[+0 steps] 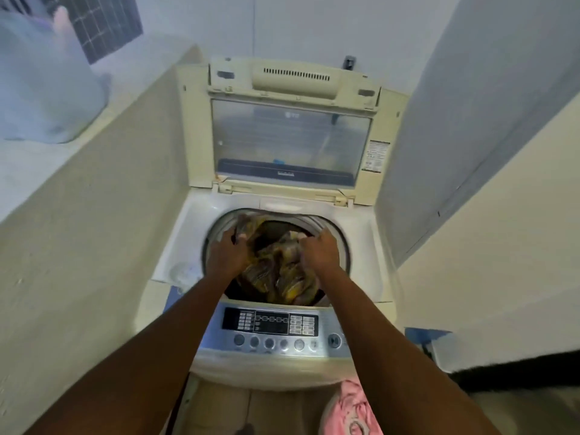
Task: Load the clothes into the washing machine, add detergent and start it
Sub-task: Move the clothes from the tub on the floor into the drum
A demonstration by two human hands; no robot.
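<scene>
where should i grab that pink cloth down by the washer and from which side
Take the pink cloth by its bunched upper fold, coming from above with the right hand, the nearer side. It lies in a loose heap low to the right of the washing machine, partly cut off by the frame, so a top pinch looks easiest. Both hands are now busy with the yellow-brown garment.

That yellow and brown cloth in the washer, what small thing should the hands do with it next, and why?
Probably push it down and let go. Both the left hand and right hand grip the yellow and brown cloth, which bunches high in the drum opening, near its rim, under the raised lid.
</scene>
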